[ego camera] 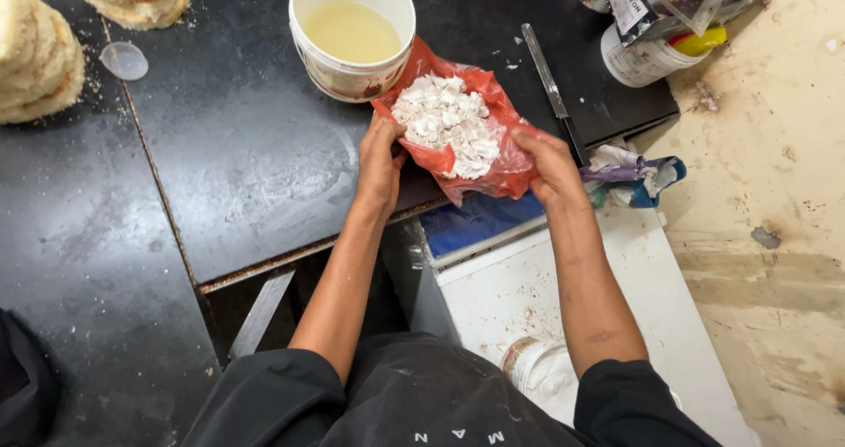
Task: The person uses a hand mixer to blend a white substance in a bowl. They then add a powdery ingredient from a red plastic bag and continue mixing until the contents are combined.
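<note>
A red plastic bag point(497, 170) lies open on the dark worktop point(238, 148), full of white crumbly chunks point(444, 121). My left hand point(380, 161) grips the bag's left edge. My right hand point(550, 161) holds its right edge, spreading the opening. Just behind the bag stands a white bucket point(352, 69) holding pale yellow liquid point(350, 32).
A long knife point(553, 91) lies right of the bag. Cans and wrappers point(651, 25) crowd the back right corner. Stacked pale flat slabs point(35, 55) sit at the far left, a small clear lid point(123, 60) beside them. A white cabinet point(572, 297) and crumpled cloth point(634, 179) lie below.
</note>
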